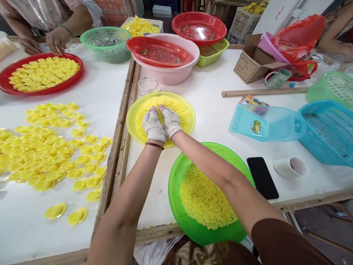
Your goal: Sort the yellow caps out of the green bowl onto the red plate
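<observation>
It's bright in here, the light spread evenly across the white table, with only soft shadows. A hard white glare sits on the upper red tray. Down right, the floor looks dim. Grains show fairly clear; leftmost flowers blur, and the edges stretch.

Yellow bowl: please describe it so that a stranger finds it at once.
On the white table, find the green basin at the near edge. Just beyond it sits the yellow bowl, the only one with gloved hands at its yellow pieces.
</observation>
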Motion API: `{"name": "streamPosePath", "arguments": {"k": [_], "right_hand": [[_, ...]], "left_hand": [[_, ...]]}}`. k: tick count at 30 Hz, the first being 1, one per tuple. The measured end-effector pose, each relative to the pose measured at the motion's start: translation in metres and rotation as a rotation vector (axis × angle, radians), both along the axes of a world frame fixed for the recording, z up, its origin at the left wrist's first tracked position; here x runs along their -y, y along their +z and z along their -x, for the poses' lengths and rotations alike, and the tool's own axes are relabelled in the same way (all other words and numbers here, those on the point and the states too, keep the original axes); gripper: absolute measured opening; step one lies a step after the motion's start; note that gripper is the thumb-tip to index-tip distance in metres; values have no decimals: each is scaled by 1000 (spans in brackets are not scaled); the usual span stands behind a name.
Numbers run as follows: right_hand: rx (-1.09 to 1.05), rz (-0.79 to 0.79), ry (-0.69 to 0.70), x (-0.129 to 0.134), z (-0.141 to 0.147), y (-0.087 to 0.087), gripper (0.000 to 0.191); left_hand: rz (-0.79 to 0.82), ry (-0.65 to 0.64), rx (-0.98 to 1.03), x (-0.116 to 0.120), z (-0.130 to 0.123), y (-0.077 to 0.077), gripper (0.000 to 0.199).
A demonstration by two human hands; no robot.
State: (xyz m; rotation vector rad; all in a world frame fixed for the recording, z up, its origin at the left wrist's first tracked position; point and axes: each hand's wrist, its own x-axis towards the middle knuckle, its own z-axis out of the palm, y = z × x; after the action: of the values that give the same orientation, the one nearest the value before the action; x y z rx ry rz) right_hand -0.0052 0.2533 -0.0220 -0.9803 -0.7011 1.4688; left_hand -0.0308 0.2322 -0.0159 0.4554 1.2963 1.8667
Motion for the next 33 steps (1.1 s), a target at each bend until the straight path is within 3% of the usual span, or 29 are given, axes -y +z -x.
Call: {"name": "streamPosePath", "arguments": {"k": [3, 6, 10, 12, 14, 17, 19, 21, 23, 26, 30, 32, 33], "right_hand": [[-153, 47, -49, 1, 0, 14, 6], [-241, 12, -55, 17, -9, 41, 13], [-70, -79, -39, 77, -47, 85, 29], [89, -116, -32, 121, -76, 100, 31], [246, -160, -78, 166, -109, 101, 27], [541, -125, -157, 223, -156, 78, 31], [677, -97, -123, 247, -184, 57, 29], [794, -120, 3, 260, -207, 40, 27], [926, -203, 192, 262, -226, 33, 24], [1111, -315, 468, 248, -244, 36, 25], [1149, -449, 663, 191, -248, 47, 22], [1097, -520, 652, 140, -244, 46, 20], [1106, -510, 569, 109, -241, 44, 23]], "left_hand": [[-66, 5, 21, 4, -1, 15, 9], [-177, -17, 54, 21, -12, 43, 13], [-277, -92, 57, 79, -47, 82, 13], [-269, -171, 50, 119, -72, 91, 16], [-205, -285, 29, 160, -99, 88, 21], [-82, -455, -67, 210, -127, 64, 27], [14, -593, -175, 231, -129, 45, 31], [122, -737, -337, 242, -119, 29, 35], [162, -866, -526, 242, -101, 19, 35], [90, -949, -752, 235, -75, 16, 25], [-3, -778, -890, 231, -46, 23, 11], [-59, -646, -924, 231, -27, 24, 7], [-70, -566, -953, 230, -15, 21, 7]]}}
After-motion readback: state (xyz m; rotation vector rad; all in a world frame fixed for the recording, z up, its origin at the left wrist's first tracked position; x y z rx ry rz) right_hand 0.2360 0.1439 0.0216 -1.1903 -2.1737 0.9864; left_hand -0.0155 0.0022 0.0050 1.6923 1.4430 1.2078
